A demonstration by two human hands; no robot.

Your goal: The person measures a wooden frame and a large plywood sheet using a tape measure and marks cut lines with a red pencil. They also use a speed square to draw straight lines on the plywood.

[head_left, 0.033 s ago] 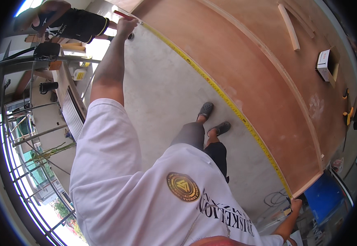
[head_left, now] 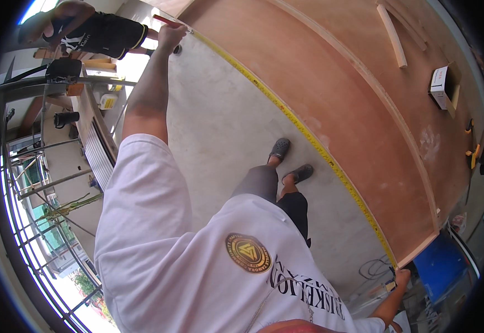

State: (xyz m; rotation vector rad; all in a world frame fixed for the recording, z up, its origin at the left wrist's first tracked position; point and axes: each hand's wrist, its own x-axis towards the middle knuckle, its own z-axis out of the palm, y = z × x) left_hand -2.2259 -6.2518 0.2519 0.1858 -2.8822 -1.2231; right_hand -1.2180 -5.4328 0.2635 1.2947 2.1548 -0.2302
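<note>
A yellow tape measure point(head_left: 293, 117) is drawn out along the near edge of a large brown plywood panel point(head_left: 330, 100). At the far left, my left hand point(head_left: 171, 38) is closed at the tape's end by the panel's corner. A slim red pencil-like stick point(head_left: 166, 20) juts out of that same hand. My right hand point(head_left: 402, 276), small at the lower right, is closed around the tape's other end at the opposite corner. The tape's case is mostly hidden by its fingers.
Long wood strips point(head_left: 383, 91) run across the panel. An open cardboard box point(head_left: 444, 89), loose wood pieces point(head_left: 393, 39) and yellow-and-black clamps point(head_left: 472, 156) lie on it. Another person point(head_left: 100, 30) stands at the upper left. Cables point(head_left: 376, 269) lie on the concrete floor point(head_left: 214, 116).
</note>
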